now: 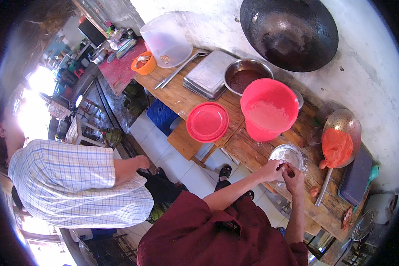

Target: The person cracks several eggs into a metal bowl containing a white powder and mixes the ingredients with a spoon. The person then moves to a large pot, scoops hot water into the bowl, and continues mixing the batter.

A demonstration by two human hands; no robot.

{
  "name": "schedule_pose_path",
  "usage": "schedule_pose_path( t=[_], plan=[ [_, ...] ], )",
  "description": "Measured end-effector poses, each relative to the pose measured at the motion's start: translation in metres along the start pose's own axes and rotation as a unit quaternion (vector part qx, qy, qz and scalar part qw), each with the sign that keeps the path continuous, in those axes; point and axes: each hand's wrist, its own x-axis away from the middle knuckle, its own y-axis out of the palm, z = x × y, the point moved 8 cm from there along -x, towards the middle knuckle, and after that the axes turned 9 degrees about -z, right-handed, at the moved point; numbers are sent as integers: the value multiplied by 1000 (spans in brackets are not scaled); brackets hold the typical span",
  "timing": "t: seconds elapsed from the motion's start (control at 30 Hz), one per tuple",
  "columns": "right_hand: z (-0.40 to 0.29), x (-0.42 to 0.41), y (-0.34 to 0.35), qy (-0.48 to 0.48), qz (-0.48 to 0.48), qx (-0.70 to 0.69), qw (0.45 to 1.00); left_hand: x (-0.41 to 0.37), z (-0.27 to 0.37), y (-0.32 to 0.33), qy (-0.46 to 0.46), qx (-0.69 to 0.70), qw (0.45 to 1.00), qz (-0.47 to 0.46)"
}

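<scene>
My left hand [273, 170] and my right hand [293, 178] meet over a shiny metal bowl [287, 153] with white powder around its rim. Something small and dark shows between the fingertips; what it is I cannot tell. Behind the bowl stands a red plastic bucket [269, 109] with pale powder inside. A round red lid [207, 122] lies to its left on the wooden table [239, 146]. A steel bowl of dark brown sauce or paste [247, 76] sits behind the bucket. At the right, an orange-red plastic bag [336, 147] rests on a perforated metal skimmer [344, 123].
A person in a checked shirt [79, 183] stands close at my left. Stacked metal trays [211, 73], long utensils [179, 71], a translucent tub [166, 40] and an orange container [143, 63] occupy the table's far part. A large wok [289, 33] hangs on the wall. A wooden stool [184, 139] stands below.
</scene>
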Motion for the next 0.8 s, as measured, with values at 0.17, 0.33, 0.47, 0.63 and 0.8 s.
schedule_pose_path(
  t=[0.17,0.33,0.47,0.63,0.8],
  plan=[
    [-3,0,5,9,2,20,1000,8,-9,2,-66,28,997,-32],
    [-8,2,6,4,-6,16,1000,11,1,-3,-38,-5,999,-26],
    [-3,2,3,-4,-6,9,1000,5,-22,1,-40,-20,999,-29],
    [30,-13,2,18,-50,6,999,-14,0,0,-31,-39,997,-50],
    [4,-17,-17,1,-30,-13,999,-29,8,-8,-4,-53,994,-97]
  ],
)
